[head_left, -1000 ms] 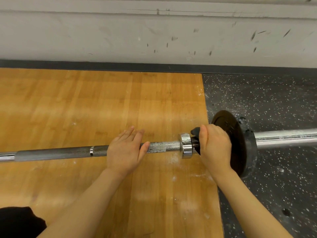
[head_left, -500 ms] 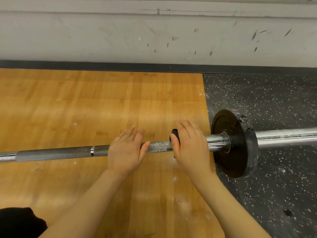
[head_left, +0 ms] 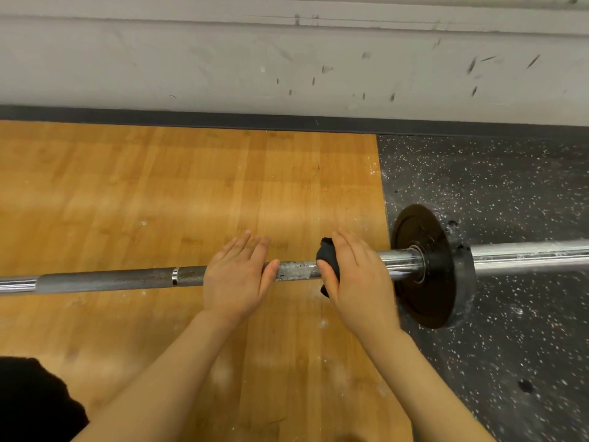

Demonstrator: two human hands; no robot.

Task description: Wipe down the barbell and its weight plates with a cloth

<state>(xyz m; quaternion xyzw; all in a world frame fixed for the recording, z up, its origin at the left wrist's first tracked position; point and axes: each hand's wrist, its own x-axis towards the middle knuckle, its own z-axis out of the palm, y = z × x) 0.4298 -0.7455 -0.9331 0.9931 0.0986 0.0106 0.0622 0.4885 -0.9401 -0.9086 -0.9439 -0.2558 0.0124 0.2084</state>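
A wooden platform (head_left: 159, 202) is laid against a dark baseboard (head_left: 191, 118). Above the baseboard a scuffed white wall (head_left: 223, 65) is seen. Right of the platform, black speckled rubber flooring (head_left: 510, 186) is laid, dusted with white powder.

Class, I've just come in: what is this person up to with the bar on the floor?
A person is cleaning a barbell. The right hand presses a black cloth around the shaft just inside the black weight plate. The left hand rests flat on the bar beside it. White chalk marks show between the hands.
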